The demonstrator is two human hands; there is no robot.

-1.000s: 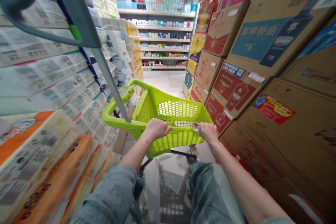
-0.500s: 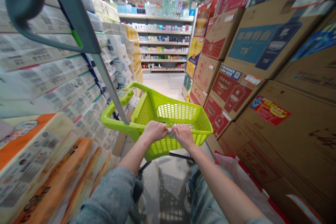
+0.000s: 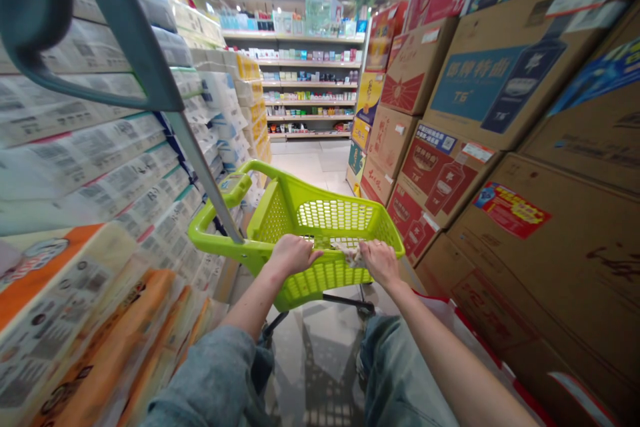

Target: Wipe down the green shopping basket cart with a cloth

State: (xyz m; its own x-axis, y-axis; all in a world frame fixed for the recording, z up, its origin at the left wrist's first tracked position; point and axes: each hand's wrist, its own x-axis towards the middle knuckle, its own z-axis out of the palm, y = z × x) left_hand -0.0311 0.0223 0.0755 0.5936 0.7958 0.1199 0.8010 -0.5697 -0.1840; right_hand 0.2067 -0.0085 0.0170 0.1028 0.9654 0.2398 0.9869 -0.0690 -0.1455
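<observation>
A bright green shopping cart (image 3: 330,207) stands sideways in front of me, its mesh basket showing no goods. My left hand (image 3: 293,255) is closed over the near rim of the basket, around its middle. Farther right on the same rim, my right hand (image 3: 381,261) is closed on a crumpled light cloth (image 3: 354,255), which lies against the rim. The cloth's far end reaches left toward my left thumb without touching it.
Stacked white packages (image 3: 145,167) line the left side, with orange packs (image 3: 100,353) low and near. Cardboard boxes (image 3: 500,87) rise on the right. A grey handle (image 3: 150,47) on a metal pole slants up at left. Stocked shelves (image 3: 315,83) stand ahead.
My right hand has slid right along the rim, taking the cloth with it and away from my left hand. My left hand has stayed nearly in place and no longer touches the cloth.
</observation>
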